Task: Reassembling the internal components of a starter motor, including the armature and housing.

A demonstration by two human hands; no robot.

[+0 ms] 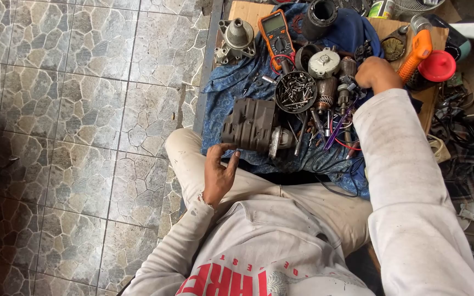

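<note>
I sit with a low bench covered by a blue cloth (231, 82) in front of me. My left hand (219, 172) rests over my thigh with its fingers apart, fingertips close to the near edge of a dark grey ribbed motor housing (250, 123) that lies on the cloth. My right hand (377, 74) reaches far over the bench with fingers curled among motor armatures (327, 90) and small parts; what it grips is hidden. A round tin of screws (295, 91) stands between the two hands.
An orange multimeter (277, 34), a grey metal flange part (237, 37), a black cylinder (319, 16), an orange-handled tool (417, 52) and a red cap (438, 66) lie at the back. Loose wires (338, 142) trail over the front edge. Stone-patterned floor tiles (72, 120) spread left.
</note>
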